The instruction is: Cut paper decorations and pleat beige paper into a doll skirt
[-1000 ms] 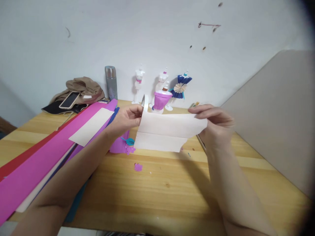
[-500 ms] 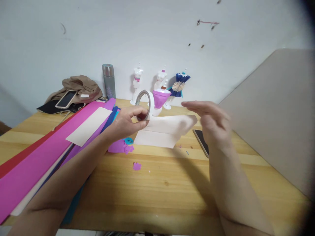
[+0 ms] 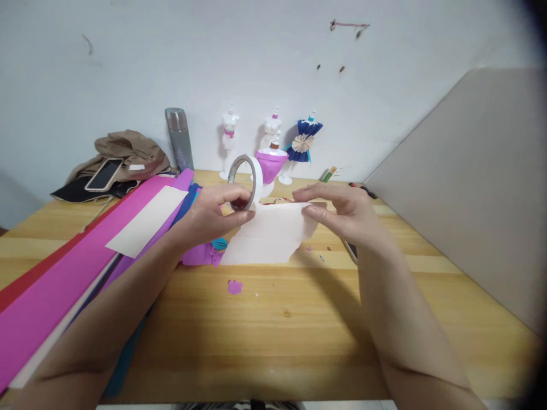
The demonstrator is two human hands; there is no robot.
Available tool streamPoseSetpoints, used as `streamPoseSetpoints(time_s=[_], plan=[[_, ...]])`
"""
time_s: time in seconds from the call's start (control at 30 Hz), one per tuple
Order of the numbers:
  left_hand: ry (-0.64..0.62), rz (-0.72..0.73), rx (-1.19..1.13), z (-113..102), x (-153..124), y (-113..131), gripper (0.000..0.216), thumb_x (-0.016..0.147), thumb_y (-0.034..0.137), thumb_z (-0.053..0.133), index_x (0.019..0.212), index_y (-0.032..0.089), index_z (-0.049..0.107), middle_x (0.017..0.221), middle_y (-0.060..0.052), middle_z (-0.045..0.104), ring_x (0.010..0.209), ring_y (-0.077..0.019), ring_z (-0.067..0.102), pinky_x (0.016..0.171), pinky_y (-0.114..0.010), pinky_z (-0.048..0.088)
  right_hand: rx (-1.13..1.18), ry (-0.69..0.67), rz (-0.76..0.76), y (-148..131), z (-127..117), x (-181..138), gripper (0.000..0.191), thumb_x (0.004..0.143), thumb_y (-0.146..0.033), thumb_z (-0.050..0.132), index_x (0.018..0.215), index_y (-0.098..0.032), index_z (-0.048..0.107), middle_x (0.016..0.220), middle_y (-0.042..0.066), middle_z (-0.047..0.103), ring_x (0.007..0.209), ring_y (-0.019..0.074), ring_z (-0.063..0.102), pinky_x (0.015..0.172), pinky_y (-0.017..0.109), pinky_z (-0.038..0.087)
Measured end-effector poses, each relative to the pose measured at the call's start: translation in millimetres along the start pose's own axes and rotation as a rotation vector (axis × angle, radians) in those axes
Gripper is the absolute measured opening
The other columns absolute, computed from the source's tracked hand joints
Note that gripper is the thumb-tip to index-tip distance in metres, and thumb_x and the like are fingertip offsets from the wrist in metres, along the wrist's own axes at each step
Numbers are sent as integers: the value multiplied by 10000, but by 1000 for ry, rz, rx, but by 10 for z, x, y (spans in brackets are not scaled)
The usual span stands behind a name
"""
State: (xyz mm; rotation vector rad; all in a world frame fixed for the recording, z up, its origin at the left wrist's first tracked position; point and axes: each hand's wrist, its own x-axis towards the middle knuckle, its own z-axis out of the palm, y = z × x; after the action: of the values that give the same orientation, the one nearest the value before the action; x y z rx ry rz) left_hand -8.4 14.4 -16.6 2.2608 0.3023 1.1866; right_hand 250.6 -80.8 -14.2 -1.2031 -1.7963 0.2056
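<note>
My left hand is closed around a white roll of tape, held upright at the left edge of a pale pink paper sheet. That sheet rests on the wooden table, folded across its middle. My right hand presses on the sheet's top right edge, thumb and fingers pinched on the paper. Both hands sit over the middle of the table.
Long magenta, red, blue and cream paper strips lie at the left. Small purple cutouts lie near the sheet. At the back stand a metal flask, three small mannequin figures, a brown cloth with a phone. A grey panel leans at right.
The sheet, held up by both hands a second ago, now lies on the table. My right hand let go, then returned to its edge. The tape roll turned to show its ring.
</note>
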Motion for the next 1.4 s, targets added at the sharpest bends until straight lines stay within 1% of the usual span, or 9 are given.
streamPoseSetpoints(time_s=[0.17,0.37,0.53,0.7,0.93,1.13,1.23,1.33,1.4], plan=[[-43,126,125,61,4,46,144,796,155,631,672,202,577,662,16,608,630,-113,539,627,-230,452,-40,-73,-152,-322,159,-25,174,907,-385,707,1034,-295,783,1031,65,798,1128,313,709,958,494,569],[-69,258,166,102,-16,79,151,822,104,581,711,204,600,694,4,664,647,-113,575,616,-220,441,2,-147,-60,-431,303,-21,113,923,-356,675,906,-277,754,985,61,778,998,273,721,876,448,583],[-98,171,164,91,-2,111,146,814,134,560,698,208,608,694,-10,671,657,-131,580,632,-240,459,63,-119,-35,-435,338,-37,106,881,-390,721,885,-284,726,976,44,779,943,259,726,841,426,587],[-154,109,91,87,-3,104,124,799,152,580,689,204,602,675,-1,647,644,-122,551,619,-230,452,49,-103,-10,-434,369,-44,167,899,-401,697,789,-276,695,855,28,761,831,232,712,763,393,580],[-146,26,-84,90,-7,71,103,744,121,644,683,198,614,665,18,630,626,-111,544,598,-215,447,68,-134,50,-429,320,-52,90,881,-352,713,823,-283,719,871,23,772,810,228,719,696,365,573],[-190,-110,-166,36,1,40,68,719,140,682,687,196,659,663,16,623,629,-118,543,605,-228,457,-14,-157,32,-408,227,-35,153,891,-353,699,770,-259,703,781,9,751,748,211,705,688,352,562],[-204,-180,-183,-3,-15,-24,30,723,165,707,742,187,713,714,-8,660,671,-134,567,641,-251,469,-74,-184,-15,-368,148,-32,109,878,-369,716,883,-266,750,876,22,786,819,235,735,742,376,580],[-192,-216,-232,-27,-34,-88,49,748,188,736,796,181,742,753,-25,688,692,-140,581,668,-266,476,-95,-226,-52,-315,109,-44,263,841,-412,766,1072,-286,771,1067,52,803,980,281,751,838,416,599],[-174,-212,-266,-41,-42,-117,42,758,202,752,789,178,736,739,-23,677,692,-140,586,676,-267,483,-98,-245,-37,-287,106,-56,276,864,-411,739,1104,-278,769,1110,65,798,1016,284,746,843,420,607]])
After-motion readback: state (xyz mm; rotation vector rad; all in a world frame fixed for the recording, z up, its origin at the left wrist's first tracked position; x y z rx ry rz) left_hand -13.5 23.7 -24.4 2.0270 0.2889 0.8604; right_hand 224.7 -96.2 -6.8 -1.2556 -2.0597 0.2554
